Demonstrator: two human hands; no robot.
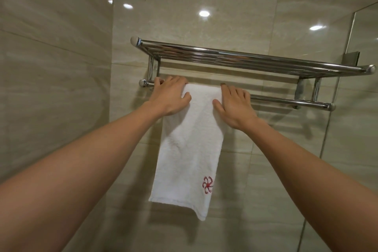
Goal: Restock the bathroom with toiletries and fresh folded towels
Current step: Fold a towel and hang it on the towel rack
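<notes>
Both hands rest at the top of one white hand towel point(190, 139): the left hand point(170, 96) lies on its left edge, fingers curled over the lower rail point(286, 102), thumb on the cloth; the right hand point(235, 104) lies flat on the right edge, fingers loosely spread, gripping nothing. That single towel hangs over the lower rail of one chrome towel rack point(245, 57) on the tiled wall point(61, 67), one red embroidered emblem point(208, 184) near its bottom corner.
</notes>
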